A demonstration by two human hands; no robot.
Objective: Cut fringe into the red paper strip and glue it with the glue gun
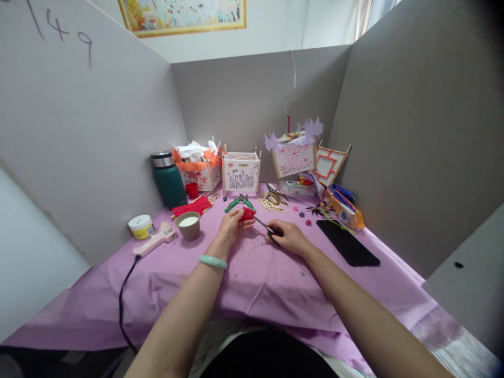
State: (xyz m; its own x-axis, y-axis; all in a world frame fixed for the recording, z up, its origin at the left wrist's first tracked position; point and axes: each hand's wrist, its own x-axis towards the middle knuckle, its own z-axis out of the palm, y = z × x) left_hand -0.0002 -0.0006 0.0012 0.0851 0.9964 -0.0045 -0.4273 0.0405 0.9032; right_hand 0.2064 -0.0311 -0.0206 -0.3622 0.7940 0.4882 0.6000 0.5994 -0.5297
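Observation:
My left hand, with a pale green bangle on its wrist, pinches a small piece of red paper or felt; I cannot tell which material. My right hand is closed round the dark handles of a pair of scissors. Their blades point left and reach the red piece's right edge. Just beyond the hands lie green-handled pliers with their handles spread. Tiny scraps dot the cloth under the hands.
A pale pink glue gun, a cup of white stuff, a green bottle and red material lie left. Decorated paper lanterns stand behind. A black phone-like slab lies right on the purple tablecloth. Grey panels enclose the table.

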